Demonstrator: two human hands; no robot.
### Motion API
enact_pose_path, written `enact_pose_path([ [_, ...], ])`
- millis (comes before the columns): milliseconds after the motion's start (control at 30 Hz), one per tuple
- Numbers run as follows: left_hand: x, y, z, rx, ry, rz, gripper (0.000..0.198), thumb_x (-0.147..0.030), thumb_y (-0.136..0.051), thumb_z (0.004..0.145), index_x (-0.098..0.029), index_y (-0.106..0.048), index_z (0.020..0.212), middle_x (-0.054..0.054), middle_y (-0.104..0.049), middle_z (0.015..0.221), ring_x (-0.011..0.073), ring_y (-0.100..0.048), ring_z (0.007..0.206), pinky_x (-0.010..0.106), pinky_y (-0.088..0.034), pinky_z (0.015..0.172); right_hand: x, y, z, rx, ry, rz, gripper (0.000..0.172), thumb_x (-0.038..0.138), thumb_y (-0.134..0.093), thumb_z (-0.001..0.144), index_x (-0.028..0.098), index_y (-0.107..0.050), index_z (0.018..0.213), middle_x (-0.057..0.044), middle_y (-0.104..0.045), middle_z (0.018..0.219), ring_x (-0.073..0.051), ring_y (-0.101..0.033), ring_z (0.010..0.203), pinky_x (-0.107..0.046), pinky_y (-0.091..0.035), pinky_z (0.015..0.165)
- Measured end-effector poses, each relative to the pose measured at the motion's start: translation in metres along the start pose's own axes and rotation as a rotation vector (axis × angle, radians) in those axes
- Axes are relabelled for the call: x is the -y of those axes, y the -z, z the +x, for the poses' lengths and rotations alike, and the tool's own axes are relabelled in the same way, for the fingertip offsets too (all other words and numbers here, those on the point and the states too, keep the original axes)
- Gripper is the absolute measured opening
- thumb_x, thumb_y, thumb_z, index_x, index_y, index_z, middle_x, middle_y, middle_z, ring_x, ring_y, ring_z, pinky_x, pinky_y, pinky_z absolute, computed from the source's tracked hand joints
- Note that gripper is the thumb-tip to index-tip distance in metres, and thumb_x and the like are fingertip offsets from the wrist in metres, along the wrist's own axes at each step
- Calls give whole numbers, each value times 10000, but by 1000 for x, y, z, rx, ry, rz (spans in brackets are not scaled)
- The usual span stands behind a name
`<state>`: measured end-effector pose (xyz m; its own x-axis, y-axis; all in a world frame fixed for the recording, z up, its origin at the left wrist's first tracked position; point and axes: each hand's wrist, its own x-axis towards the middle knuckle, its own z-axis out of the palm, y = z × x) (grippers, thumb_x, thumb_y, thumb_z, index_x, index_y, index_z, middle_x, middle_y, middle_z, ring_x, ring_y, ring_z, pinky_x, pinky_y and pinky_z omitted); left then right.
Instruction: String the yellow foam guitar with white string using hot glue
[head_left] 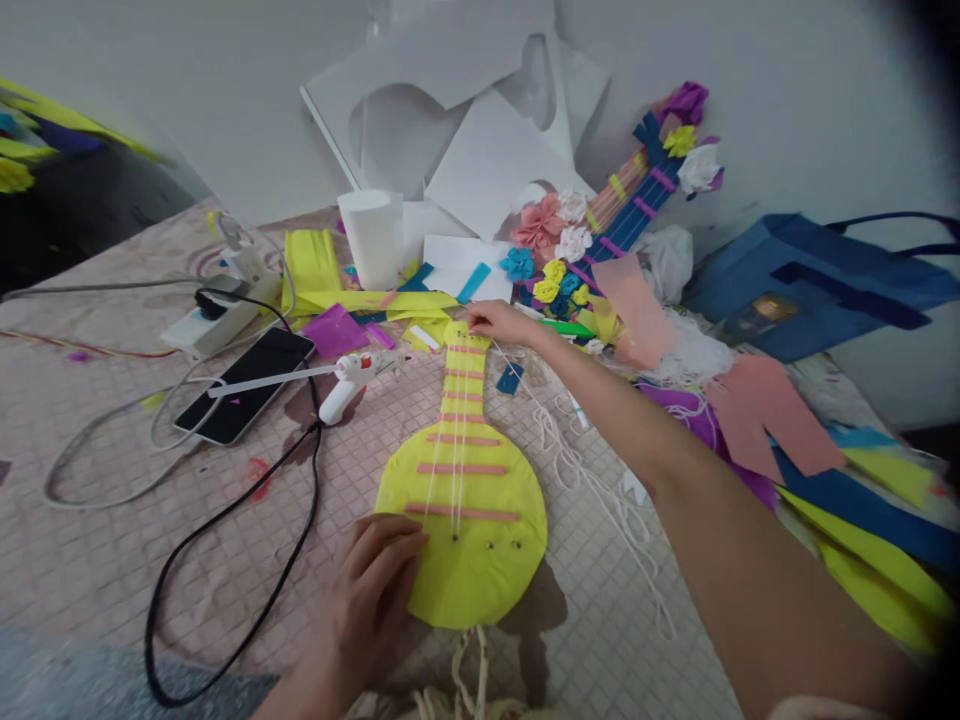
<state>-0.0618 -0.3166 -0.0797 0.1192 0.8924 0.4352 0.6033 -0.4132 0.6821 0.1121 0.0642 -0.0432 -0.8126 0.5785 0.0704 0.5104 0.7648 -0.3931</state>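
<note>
A yellow paper-covered instrument shape (pixel 480 580) with a round body and a narrow neck lies on the table, crossed by pink strips. White strings run along its neck and body, and small dark pins stand low on the body. My left hand (pixel 382 570) rests at the body's left edge, fingers bent together; what they press or hold is hidden. At the top of the neck, my right hand (pixel 495 320) pinches the white string (pixel 555 430), whose loose length trails to the right over the table.
A glue gun (pixel 349 385), a phone (pixel 251 385), a power strip (pixel 210 325) and cables lie left. White roll (pixel 371 240) and cut boards stand behind. A flowered blue instrument (pixel 622 220), coloured paper (pixel 772 410) and a blue bag (pixel 825 280) are right.
</note>
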Motion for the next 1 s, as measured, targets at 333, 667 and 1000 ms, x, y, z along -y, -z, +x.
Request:
enact_pose_path([
  [333,1,1,1,29,-1,-1,284,-35,-508,872,-187,-571,1102,94,-585,1077,213,-518,1031,372,-498,856,-5,-12,9,-56,-42,-66,45,181,-593,774,142,-616,781,-41,-617,787,-164,-508,742,-247,-316,671],
  [667,0,1,4,6,-28,29,287,-18,-517,856,-176,-580,1087,90,-592,1066,207,-537,1020,367,-503,844,0,-13,7,-67,-96,-91,75,194,-595,776,133,-627,808,-64,-640,818,-176,-507,740,-261,-311,664],
  [1000,-5,8,31,151,-89,62,342,-62,-441,904,-186,-562,1200,94,-618,1230,239,-513,1173,434,-464,961,-2,-12,9,-46,-129,-79,100,193,-602,775,122,-642,832,-65,-651,843,-172,-513,747,-264,-318,678],
])
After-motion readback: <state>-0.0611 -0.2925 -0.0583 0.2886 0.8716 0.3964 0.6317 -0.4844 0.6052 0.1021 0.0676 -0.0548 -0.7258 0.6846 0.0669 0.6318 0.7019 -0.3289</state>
